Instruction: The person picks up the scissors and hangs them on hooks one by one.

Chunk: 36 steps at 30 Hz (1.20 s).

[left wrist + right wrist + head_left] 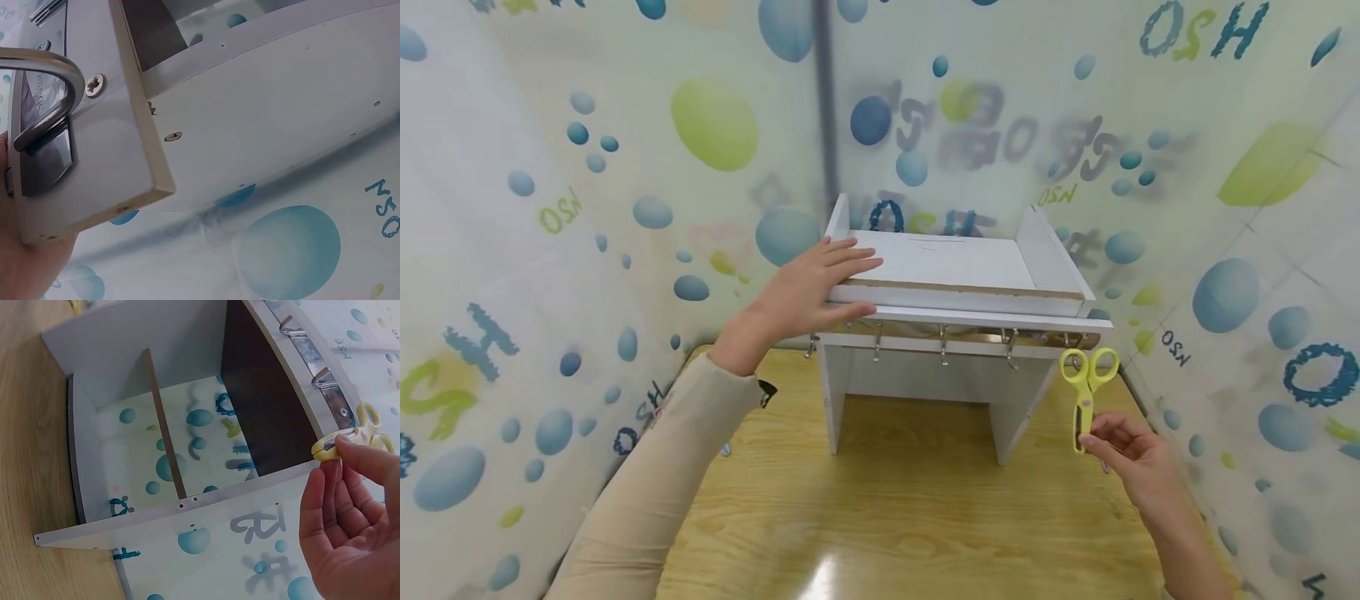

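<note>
A white shelf unit stands on the table, with a row of metal hooks along its front rail. My left hand rests on the shelf's left front corner, fingers spread over the top; the left wrist view shows part of the hand at the rail's end beside a hook. Yellow scissors are upright, handles up, in front of the rightmost hook. My right hand pinches them by the blade end. In the right wrist view the fingers hold the scissors near the rail's end.
The wooden table extends in front of and beneath the unit. Side panels support the shelf. Patterned walls stand behind and on both sides. A small object lies on the table left of the unit.
</note>
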### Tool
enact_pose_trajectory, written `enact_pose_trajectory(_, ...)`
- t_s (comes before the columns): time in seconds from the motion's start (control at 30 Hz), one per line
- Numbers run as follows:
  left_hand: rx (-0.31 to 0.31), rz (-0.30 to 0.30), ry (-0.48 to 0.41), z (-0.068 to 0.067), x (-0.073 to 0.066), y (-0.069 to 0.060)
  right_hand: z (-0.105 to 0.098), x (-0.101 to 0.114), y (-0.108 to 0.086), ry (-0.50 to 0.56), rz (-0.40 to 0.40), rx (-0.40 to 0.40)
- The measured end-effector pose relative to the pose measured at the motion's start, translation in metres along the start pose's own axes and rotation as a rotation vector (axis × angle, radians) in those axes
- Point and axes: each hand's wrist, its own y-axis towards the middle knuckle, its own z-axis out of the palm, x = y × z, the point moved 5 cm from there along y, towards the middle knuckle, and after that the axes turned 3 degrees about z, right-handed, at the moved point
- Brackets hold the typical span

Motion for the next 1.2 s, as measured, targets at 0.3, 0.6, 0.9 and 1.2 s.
enact_pose_trajectory(0.3, -0.022, 0.015, -0.008, -0.002, -0.001, 0.0, 0.006, -0.005, 0.0, -0.033, -0.039, 0.044)
enact_pose_trajectory(0.6, -0.017, 0.003, -0.002, 0.0, 0.001, -0.001, 0.009, -0.018, 0.002, -0.051, -0.051, 0.041)
enact_pose_trajectory(0.9, -0.029, 0.005, 0.002, 0.001, 0.0, -0.001, 0.006, -0.035, 0.004, -0.03, 0.003, -0.031)
enact_pose_trajectory(1.2, -0.037, 0.013, -0.002, 0.001, 0.001, -0.001, 0.0, -0.044, 0.007, 0.031, 0.007, -0.045)
